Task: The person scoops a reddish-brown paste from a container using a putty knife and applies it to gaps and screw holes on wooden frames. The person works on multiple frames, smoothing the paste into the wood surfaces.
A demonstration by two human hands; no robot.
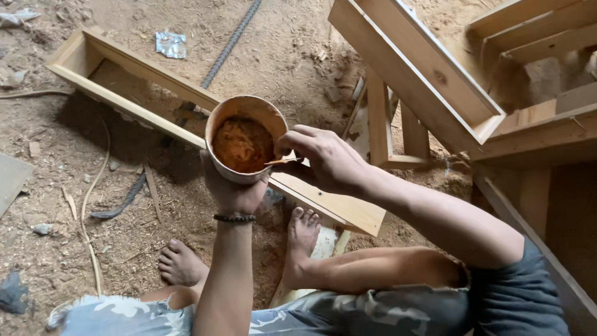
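– How many hands, cups?
– Two hands, one cup (244, 140). The left hand (233, 190) grips it from below, raised above the floor (56, 186); the right hand (326, 160) pinches one thin wood sliver (283, 161) at its rim.
– And the cup?
– Pale, round, holding reddish-brown paste.
– Any wrappers?
– One crumpled silvery wrapper (170, 44) on the sawdust beyond a wooden frame (134, 81)

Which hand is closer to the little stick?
Right. The right hand pinches the stick in its fingers at the cup's rim. The left hand holds the cup from below, apart from the stick.
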